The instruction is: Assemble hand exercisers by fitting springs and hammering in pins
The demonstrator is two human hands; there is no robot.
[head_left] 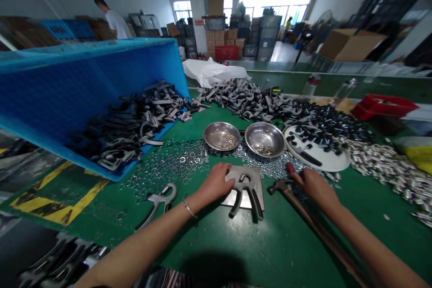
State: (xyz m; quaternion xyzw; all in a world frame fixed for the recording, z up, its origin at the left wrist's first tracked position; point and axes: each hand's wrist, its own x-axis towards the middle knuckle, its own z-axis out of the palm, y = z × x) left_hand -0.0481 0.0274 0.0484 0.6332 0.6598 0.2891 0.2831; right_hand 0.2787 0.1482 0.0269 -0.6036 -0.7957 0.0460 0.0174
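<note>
My left hand (216,183) rests with curled fingers on a grey hand-grip tool (245,191) that lies on a small metal plate (257,174) on the green table. My right hand (313,186) is closed by the head of a wooden-handled hammer (300,209) and seems to pinch something red; I cannot make out what. A second hand-grip tool (158,203) lies to the left of my left hand. Loose washers (175,162) cover the table beyond my hands.
Two steel bowls (222,136) (265,139) hold small parts. A tilted blue crate (67,94) spills grey grip parts at left. A white plate (324,155) with black pieces, piles of metal parts and a red tray (384,105) sit right. A person stands far left.
</note>
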